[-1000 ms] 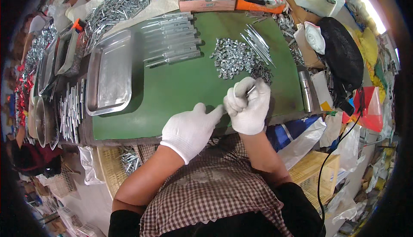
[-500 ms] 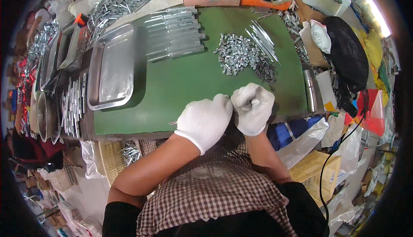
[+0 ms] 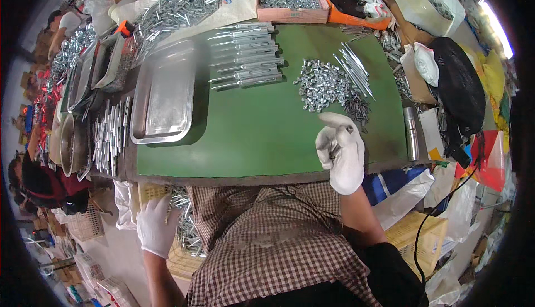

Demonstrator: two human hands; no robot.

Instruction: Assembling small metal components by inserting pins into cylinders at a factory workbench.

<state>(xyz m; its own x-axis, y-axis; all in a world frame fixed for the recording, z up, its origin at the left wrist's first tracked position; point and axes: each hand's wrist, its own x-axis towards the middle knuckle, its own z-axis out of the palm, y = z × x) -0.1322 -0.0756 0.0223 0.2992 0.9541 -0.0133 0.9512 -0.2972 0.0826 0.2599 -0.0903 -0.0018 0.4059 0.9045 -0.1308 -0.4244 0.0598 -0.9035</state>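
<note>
1. Nearest, we record a checked apron (image 3: 267,234) over the person's body, reaching up to the front edge of the counter (image 3: 251,140).
2. We find the gloved left hand (image 3: 156,229) below that edge, at the left, over a yellow crate (image 3: 183,264). We cannot tell how far its fingers are open or whether they have hold of anything.
3. Metal parts (image 3: 192,232) lie in the crate, just right of the left hand.
4. We find the gloved right hand (image 3: 345,159) above the front of the counter, its fingers bent, one reaching leftward over the others. A small dark piece (image 3: 350,130) shows at these fingers; we cannot tell whether they close on it.
5. Just beyond the right hand, we note a heap of dark pins (image 3: 358,106), touching a pile of silver sleeves (image 3: 323,87); thin rods (image 3: 354,70) lie beside that pile.
6. At the left stands a rectangular metal tray (image 3: 164,92).
7. Right of the tray, we observe a row of metal tubes (image 3: 253,62) with thin ends pointing left.
8. Farthest, we list a pink box (image 3: 295,16) holding small metal pieces, beside an orange box (image 3: 358,24).
</note>
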